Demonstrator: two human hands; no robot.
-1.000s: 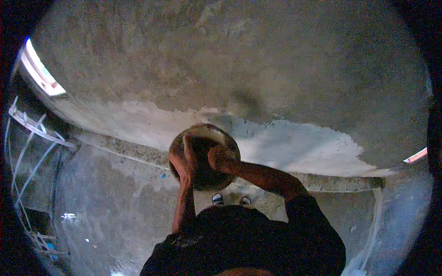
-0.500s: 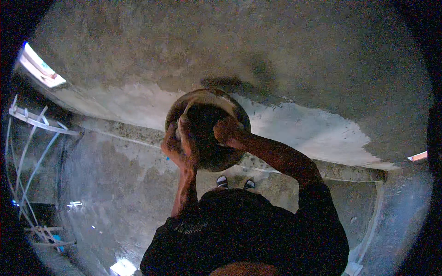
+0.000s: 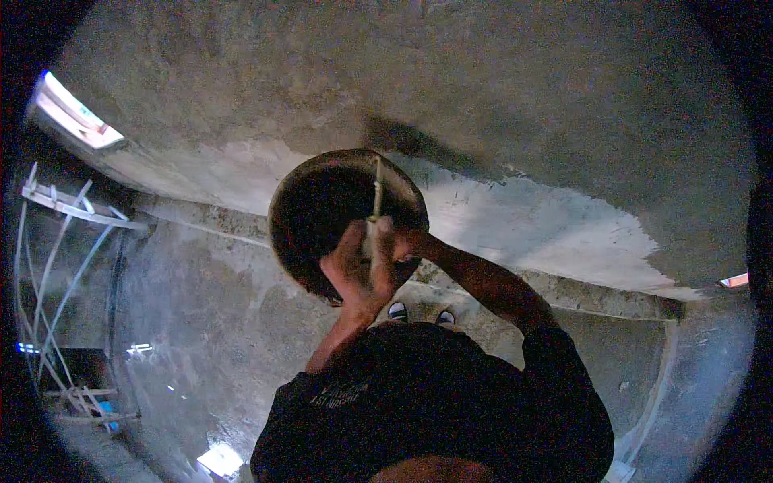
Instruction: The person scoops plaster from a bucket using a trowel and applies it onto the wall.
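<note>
A round, dark basin (image 3: pixel 310 181) is in front of my body, its mouth toward me and its inside in deep shadow. My left hand (image 3: pixel 362 262) is closed over the basin's mouth, around a slim, pale, trowel-like tool (image 3: pixel 378 193). The tool's thin end points away from me toward the far rim; its exact kind is hard to make out. At the basin's right side is my right hand (image 3: pixel 409 244), closed at the rim. My left hand partly covers its fingers.
Ahead rises a grey plastered wall (image 3: pixel 523 97) with a smoother, paler band (image 3: pixel 531 217) low down. A ledge (image 3: pixel 564 294) runs along its foot. My sandalled feet (image 3: pixel 398 311) are on the concrete floor (image 3: pixel 233 322). A pole scaffold (image 3: pixel 60 258) stands at the left.
My left hand has moved right across the basin, bringing the tool nearer my right hand. The basin has shifted slightly left and tilted, and the tool now points straighter away from me.
</note>
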